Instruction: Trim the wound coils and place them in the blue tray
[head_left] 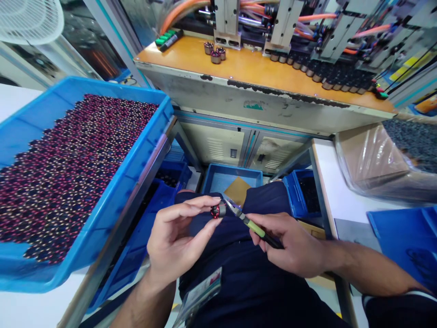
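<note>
Between the thumb and fingertips of my left hand (180, 232) is a small round motor part (218, 210) with red windings and a dark metal side. My right hand (290, 241) grips pliers (256, 228) with green and black handles. The metal jaws of the pliers point up and left, close to the right side of the motor part; whether they touch it I cannot tell. Both hands are above my lap, in front of dark blue clothing.
On the left, a blue crate (136, 148) holds many similar parts. An orange-topped machine bench (252, 68) runs across the front, with several parts and markers on it. A blue tray (211, 177) lies below; a plastic-lined box (372, 159) stands at the right.
</note>
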`<action>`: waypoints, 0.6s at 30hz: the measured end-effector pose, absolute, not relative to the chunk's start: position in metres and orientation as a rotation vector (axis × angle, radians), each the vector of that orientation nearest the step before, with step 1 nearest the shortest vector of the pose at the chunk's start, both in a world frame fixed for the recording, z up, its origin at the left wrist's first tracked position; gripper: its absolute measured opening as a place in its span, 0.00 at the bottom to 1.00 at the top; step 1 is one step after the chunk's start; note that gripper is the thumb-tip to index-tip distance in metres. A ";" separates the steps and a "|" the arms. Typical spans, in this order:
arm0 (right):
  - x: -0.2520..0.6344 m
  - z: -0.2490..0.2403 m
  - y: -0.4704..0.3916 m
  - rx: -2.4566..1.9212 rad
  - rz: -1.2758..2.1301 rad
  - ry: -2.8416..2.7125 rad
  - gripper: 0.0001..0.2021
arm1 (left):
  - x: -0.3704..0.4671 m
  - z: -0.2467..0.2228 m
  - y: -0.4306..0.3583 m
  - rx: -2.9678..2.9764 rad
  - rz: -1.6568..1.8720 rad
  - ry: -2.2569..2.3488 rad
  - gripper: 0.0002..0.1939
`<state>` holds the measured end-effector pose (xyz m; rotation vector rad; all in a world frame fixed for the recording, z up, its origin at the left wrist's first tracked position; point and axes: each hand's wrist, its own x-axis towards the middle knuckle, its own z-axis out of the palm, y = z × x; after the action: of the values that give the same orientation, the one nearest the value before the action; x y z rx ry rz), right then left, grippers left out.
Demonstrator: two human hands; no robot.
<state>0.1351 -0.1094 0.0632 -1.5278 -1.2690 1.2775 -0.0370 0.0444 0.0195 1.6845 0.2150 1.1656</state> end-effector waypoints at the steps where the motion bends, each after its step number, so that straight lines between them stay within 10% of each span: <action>1: 0.136 0.061 -0.109 -1.545 1.276 -1.263 0.13 | -0.037 0.020 0.044 1.677 1.165 0.220 0.32; 8: 0.146 0.061 -0.103 -1.603 1.063 -1.432 0.14 | -0.035 0.018 0.051 1.417 1.033 0.263 0.28; 18: 0.303 0.149 0.029 -2.412 -0.380 -1.402 0.26 | -0.026 -0.002 0.062 0.813 0.498 0.471 0.12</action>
<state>0.3032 0.0291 0.1492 -2.4118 -1.4024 -0.3803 -0.0256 0.0620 -0.0021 0.8131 0.4710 0.4982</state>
